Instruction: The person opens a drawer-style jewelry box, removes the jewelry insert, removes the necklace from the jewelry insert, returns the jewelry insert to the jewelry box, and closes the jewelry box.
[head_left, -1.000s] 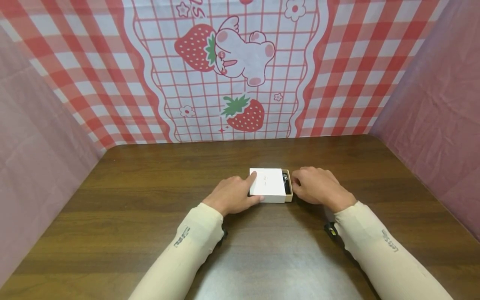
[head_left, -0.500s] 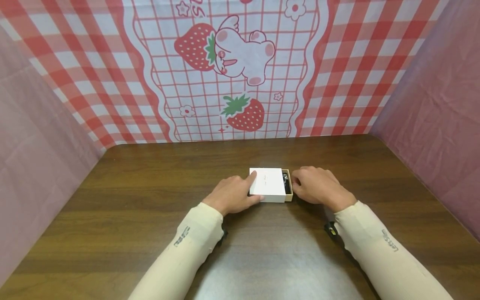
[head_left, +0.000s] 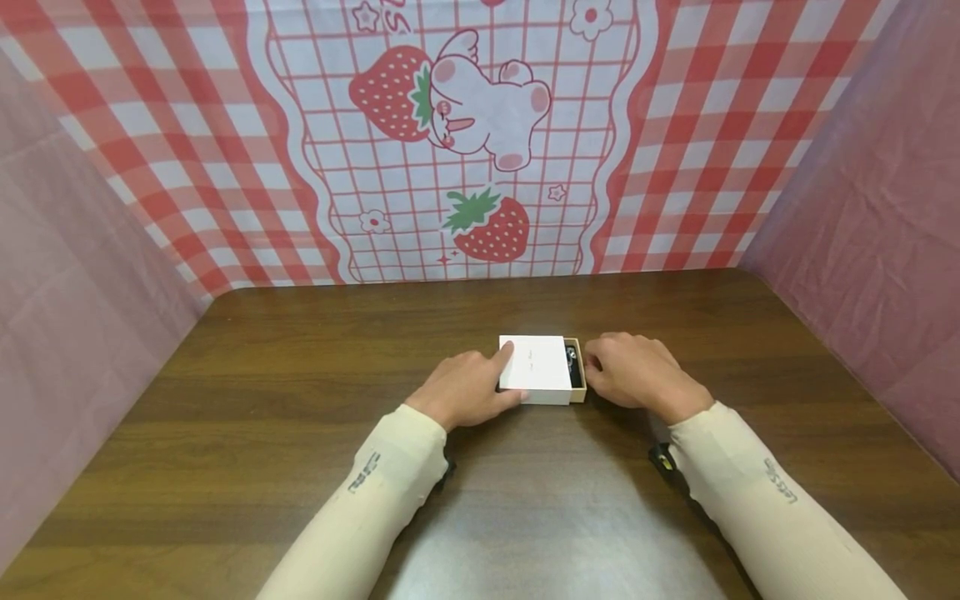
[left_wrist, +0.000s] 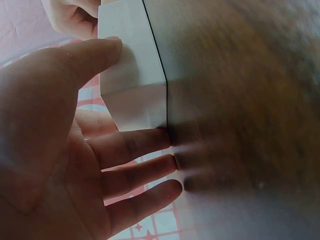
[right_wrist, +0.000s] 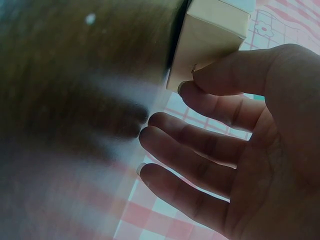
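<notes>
A white slide-out box (head_left: pixel 534 367) with small faint print on top lies on the brown table. Its tan inner drawer (head_left: pixel 578 393) sticks out a little on the right, showing a black inside with something small and shiny (head_left: pixel 572 355) in it. My left hand (head_left: pixel 467 390) grips the white sleeve from the left, its thumb (left_wrist: pixel 95 56) along the near side and the other fingers around the end. At the drawer's end face (right_wrist: pixel 207 42), the thumb and index fingertip of my right hand (head_left: pixel 637 371) pinch together at a small dark spot; the pinched bit itself is hidden.
Wood-grain table (head_left: pixel 337 350) surrounds the box. Behind it hangs a red-and-white checked cloth (head_left: pixel 682 167) with strawberries and a cartoon animal. Pink cloths (head_left: pixel 862 225) close off both sides. A dark wrist-worn device (head_left: pixel 662 458) shows under the right sleeve.
</notes>
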